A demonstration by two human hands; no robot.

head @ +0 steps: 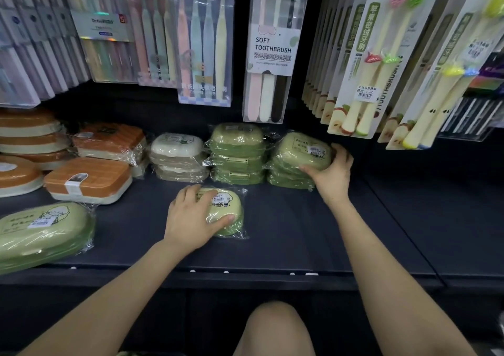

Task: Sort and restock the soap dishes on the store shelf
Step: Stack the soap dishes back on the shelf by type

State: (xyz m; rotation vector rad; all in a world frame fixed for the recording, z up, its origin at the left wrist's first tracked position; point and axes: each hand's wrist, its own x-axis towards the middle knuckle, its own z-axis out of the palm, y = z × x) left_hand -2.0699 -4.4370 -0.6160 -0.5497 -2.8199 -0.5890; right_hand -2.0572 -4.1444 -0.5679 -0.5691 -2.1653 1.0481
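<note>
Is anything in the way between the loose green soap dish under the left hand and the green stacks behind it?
Nothing visible. Only bare shelf lies between the loose green soap dish, gripped by the left hand, and the middle green stack. The right hand grips the top dish of the right green stack.

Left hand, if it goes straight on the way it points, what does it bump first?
The left hand grips the loose green soap dish, so that comes first. Pushed on, dish and hand would probably reach the right green stack at the back, though depth is hard to judge.
</note>
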